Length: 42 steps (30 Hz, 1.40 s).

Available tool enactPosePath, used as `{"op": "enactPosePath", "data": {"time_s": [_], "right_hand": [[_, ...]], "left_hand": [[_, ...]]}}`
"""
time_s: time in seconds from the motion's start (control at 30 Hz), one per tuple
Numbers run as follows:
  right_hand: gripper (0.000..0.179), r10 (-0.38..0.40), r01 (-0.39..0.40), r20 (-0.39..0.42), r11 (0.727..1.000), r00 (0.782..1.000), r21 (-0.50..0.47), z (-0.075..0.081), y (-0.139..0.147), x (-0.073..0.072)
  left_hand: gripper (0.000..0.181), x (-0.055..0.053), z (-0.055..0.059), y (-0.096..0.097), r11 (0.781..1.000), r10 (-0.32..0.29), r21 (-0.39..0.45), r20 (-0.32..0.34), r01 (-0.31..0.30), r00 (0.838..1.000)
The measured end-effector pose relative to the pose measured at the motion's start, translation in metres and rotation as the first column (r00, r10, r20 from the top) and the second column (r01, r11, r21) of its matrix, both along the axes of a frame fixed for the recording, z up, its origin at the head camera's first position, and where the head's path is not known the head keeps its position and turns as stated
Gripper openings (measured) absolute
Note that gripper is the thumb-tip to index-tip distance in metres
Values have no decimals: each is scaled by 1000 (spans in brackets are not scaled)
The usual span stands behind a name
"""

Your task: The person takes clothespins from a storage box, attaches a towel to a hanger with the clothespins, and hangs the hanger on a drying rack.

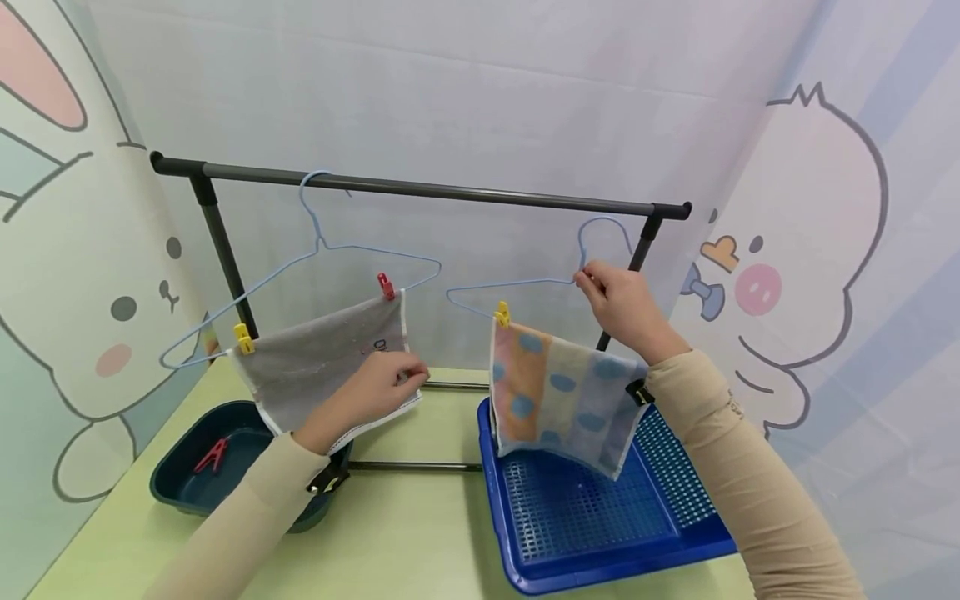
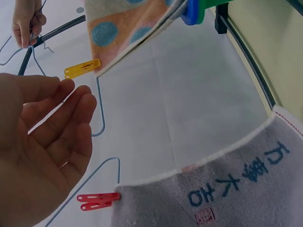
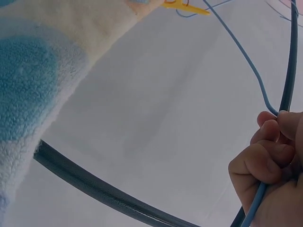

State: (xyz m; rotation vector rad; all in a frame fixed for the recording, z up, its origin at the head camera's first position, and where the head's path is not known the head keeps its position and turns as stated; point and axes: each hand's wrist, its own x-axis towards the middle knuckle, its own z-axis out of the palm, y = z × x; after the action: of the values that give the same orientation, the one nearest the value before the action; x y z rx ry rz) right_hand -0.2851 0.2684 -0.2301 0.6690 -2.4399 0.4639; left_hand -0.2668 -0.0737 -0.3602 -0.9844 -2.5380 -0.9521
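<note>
My right hand [image 1: 630, 308] pinches a blue wire hanger [image 1: 517, 286] at its neck, just under the hook. The hook shows below the dark rail [image 1: 450, 193] in the head view. From this hanger hangs a patterned towel [image 1: 558, 387] with blue dots, and a yellow clothespin [image 1: 502, 314] grips its left corner. My left hand [image 1: 371, 387] holds nothing, its fingers loosely bent in front of a grey towel [image 1: 300, 367]. That towel hangs from another blue hanger [image 1: 318, 237] hooked over the rail, with a yellow clothespin [image 1: 243, 338] and a red clothespin [image 1: 386, 286] on it.
Below the patterned towel stands a blue plastic basket [image 1: 517, 575]. A dark green basin [image 1: 176, 492] at the left contains a red clothespin [image 1: 212, 456]. Both stand on a light green table [image 1: 412, 533], in front of a curtain with cartoon animals.
</note>
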Motion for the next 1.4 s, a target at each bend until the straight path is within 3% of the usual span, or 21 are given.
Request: {"op": "enactPosePath", "data": {"time_s": [0.2, 0.3, 0.53, 0.63, 0.73, 0.87, 1.03, 1.27, 1.4], "right_hand": [[20, -3, 3, -36, 1000, 999, -6, -3, 2, -3], [19, -5, 5, -42, 1000, 999, -8, -5, 3, -5], [18, 5, -6, -70, 1000, 998, -12, -9, 6, -8], [18, 9, -10, -78, 1000, 997, -20, -11, 6, -9], [18, 15, -17, -86, 999, 996, -29, -12, 7, -9], [17, 18, -22, -100, 999, 995, -37, -13, 8, -9], [18, 4, -7, -94, 1000, 996, -28, -12, 9, -10], [20, -6, 4, -69, 1000, 998, -28, -14, 11, -10], [19, -9, 6, -70, 999, 998, -37, -15, 13, -13]], "left_hand": [[16, 8, -17, -29, 998, -43, -52, 72, 47, 996], [17, 13, -21, -43, 996, -35, -72, 132, 45, 991], [18, 22, -30, -79, 992, -56, -102, 205, 78, 977], [20, 27, -28, -96, 988, -84, -103, 280, 117, 956], [25, 30, -28, -114, 980, -108, -115, 374, 161, 921], [28, 30, -31, -138, 970, -98, -154, 452, 186, 886], [27, 31, -32, -163, 959, -38, -224, 504, 173, 863], [23, 30, -39, -192, 940, 144, -337, 552, 61, 821], [22, 25, -44, -203, 910, 250, -414, 513, -18, 821]]}}
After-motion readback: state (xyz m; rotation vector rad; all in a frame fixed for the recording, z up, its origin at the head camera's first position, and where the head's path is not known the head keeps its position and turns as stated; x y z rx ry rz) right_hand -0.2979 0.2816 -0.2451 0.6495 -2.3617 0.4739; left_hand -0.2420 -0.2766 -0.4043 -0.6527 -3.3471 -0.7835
